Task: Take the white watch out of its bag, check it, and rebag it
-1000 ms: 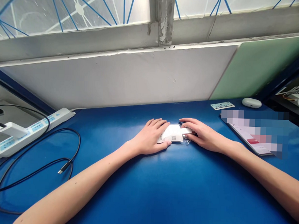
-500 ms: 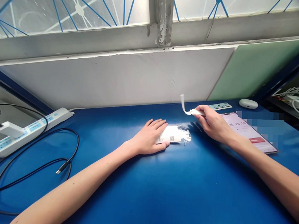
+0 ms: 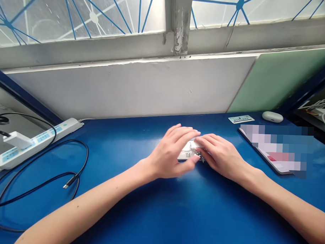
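I can't read any words or numbers from here. The white packet point(image 3: 184, 156), near four o'clock from the middle of my view, has a tiny square code point(image 3: 188, 155). The card point(image 3: 241, 119) at three o'clock has dark, fuzzy writing.

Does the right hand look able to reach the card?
Probably yes: the card lies on the table beyond the right hand, nothing visible between them, though that hand is at the white packet.
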Demonstrator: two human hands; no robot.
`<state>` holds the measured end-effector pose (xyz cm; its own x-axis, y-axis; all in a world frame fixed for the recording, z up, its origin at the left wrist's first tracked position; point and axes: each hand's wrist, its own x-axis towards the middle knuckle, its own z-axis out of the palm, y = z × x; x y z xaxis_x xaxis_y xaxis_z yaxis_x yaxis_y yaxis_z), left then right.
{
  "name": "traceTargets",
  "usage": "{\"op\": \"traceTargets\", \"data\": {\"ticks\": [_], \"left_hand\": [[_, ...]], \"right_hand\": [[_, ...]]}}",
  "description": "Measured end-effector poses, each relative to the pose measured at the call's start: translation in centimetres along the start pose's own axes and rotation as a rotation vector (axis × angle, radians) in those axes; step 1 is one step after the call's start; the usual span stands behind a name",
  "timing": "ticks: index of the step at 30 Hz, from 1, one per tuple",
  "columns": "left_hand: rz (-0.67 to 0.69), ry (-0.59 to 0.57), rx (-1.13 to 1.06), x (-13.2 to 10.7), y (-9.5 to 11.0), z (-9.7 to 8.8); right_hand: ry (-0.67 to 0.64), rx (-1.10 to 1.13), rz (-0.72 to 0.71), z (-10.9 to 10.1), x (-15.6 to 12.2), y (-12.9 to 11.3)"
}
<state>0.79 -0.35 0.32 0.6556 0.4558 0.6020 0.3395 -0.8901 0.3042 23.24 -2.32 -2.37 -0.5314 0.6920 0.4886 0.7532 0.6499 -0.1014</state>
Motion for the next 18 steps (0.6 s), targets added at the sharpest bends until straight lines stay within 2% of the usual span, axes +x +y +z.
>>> {"op": "traceTargets", "data": {"ticks": [3,6,8,12,14,18], "left_hand": [[0.0,-0.062,0.036,-0.3,0.8,1.3],[-0.086,-0.102,0.101,-0.8,0.3,2.3],[-0.138,-0.087,0.146,-1.0,-0.2,2.6],[-0.232,-0.076,0.175,-0.8,-1.3,2.4],[-0.219,-0.098,0.15,-0.6,-1.6,2.1],[-0.222,0.03,-0.028,0.0,-1.4,1.2]], "right_hand": [[0.055,0.009,0.016,-0.1,-0.1,-0.6],[0.086,0.055,0.043,-0.1,0.1,-0.3],[0.08,0.128,0.073,-0.1,0.5,0.1],[0.077,0.415,0.244,-0.7,2.3,0.5],[0.084,0.564,0.322,-1.6,3.5,0.5],[-0.02,0.839,0.36,-3.6,6.2,0.5]]}}
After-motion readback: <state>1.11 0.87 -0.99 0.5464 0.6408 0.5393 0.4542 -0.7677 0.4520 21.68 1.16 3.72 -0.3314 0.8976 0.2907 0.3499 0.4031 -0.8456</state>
